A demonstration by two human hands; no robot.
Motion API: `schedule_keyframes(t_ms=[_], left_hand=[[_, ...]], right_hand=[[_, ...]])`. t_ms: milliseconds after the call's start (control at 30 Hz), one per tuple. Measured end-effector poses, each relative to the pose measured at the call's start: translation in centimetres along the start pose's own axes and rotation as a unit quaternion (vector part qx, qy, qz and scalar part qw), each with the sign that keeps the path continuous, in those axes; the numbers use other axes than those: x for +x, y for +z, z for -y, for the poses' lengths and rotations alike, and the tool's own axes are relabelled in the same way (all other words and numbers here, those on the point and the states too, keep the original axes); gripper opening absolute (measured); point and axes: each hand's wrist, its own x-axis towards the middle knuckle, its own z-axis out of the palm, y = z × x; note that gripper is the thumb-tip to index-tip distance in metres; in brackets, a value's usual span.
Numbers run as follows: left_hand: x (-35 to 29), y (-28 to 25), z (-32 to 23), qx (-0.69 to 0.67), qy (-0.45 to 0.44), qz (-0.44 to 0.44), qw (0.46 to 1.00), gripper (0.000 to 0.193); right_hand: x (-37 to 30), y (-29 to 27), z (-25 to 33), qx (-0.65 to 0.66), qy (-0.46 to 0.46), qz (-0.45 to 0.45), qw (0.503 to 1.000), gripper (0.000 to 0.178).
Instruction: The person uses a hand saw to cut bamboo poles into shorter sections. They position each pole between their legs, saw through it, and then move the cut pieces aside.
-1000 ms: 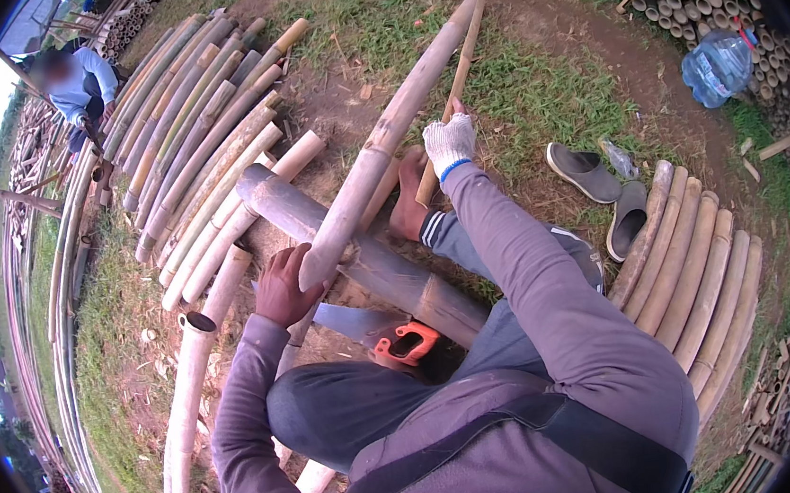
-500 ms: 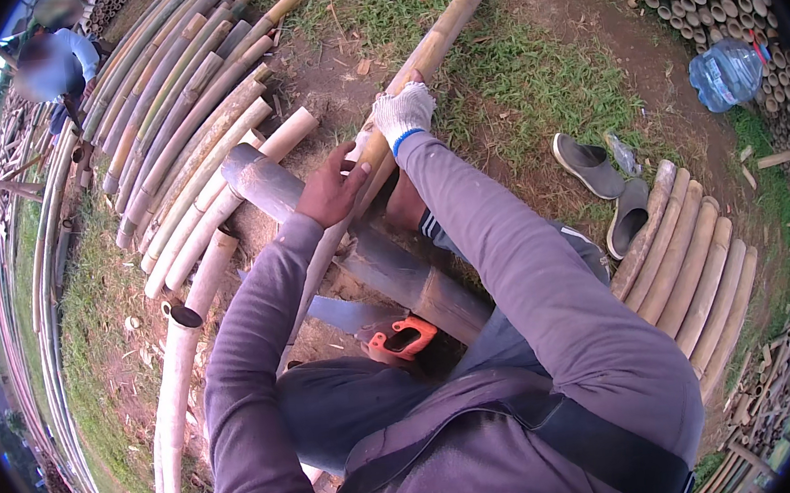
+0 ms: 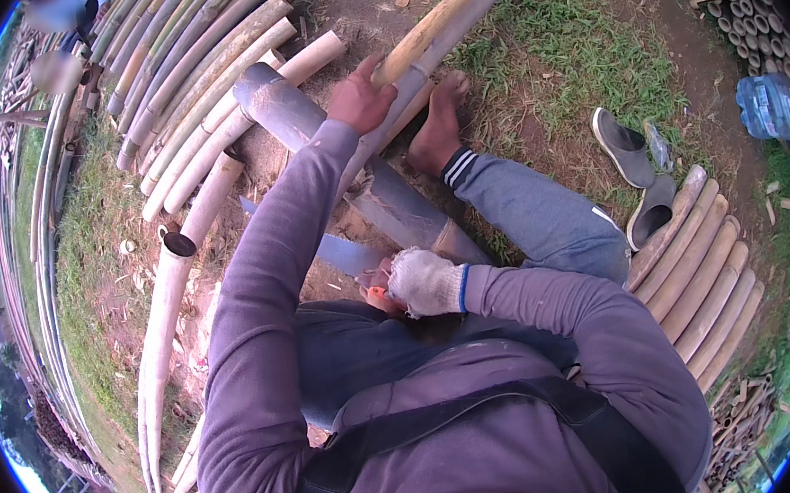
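My bare left hand (image 3: 364, 103) is closed around the near end of a yellowish bamboo piece (image 3: 449, 15). That piece lies along a longer greyish bamboo pole (image 3: 479, 29), which crosses a thick dark bamboo log (image 3: 282, 105). By my lap, my right hand (image 3: 425, 280), in a white knitted glove with a blue cuff, grips the orange handle of a hand saw (image 3: 348, 253). The saw's blade points left beneath the pole; my left sleeve covers part of it. My bare foot (image 3: 440, 119) is beside the pole.
Cut bamboo poles (image 3: 208, 84) lie in a row at the far left, with another person beyond. A light bamboo tube (image 3: 168, 306) is at my left. Bamboo lengths (image 3: 693, 275), grey shoes (image 3: 621, 149) and a blue water jug (image 3: 774, 105) are on the right.
My right hand has left the bamboo and come back to the saw handle. My left hand has moved up to the end of the yellowish piece.
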Motion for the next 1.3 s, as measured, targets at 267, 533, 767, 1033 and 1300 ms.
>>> schedule_keyframes(t_ms=[267,533,767,1033,1300], left_hand=[[-0.4,0.1,-2.8,0.150,-0.066,0.000,0.986,0.062],[-0.3,0.9,-4.0,0.221,-0.082,-0.047,0.971,0.057],[2.6,0.8,-3.7,0.252,-0.128,0.054,0.958,0.055],[3.5,-2.0,-9.0,0.374,-0.112,0.154,0.908,0.048],[5.6,-1.2,-9.0,0.442,-0.050,0.217,0.869,0.052]], right_hand=[[2.4,12.5,1.4,-0.086,-0.025,0.006,0.996,0.033],[-0.7,7.8,2.5,0.014,0.009,0.015,1.000,0.026],[-8.7,-2.1,3.1,-0.051,-0.053,-0.054,0.996,0.066],[-24.9,-7.6,3.0,0.316,0.015,-0.316,0.894,0.058],[-30.9,-4.8,1.6,0.321,0.153,-0.446,0.821,0.054]])
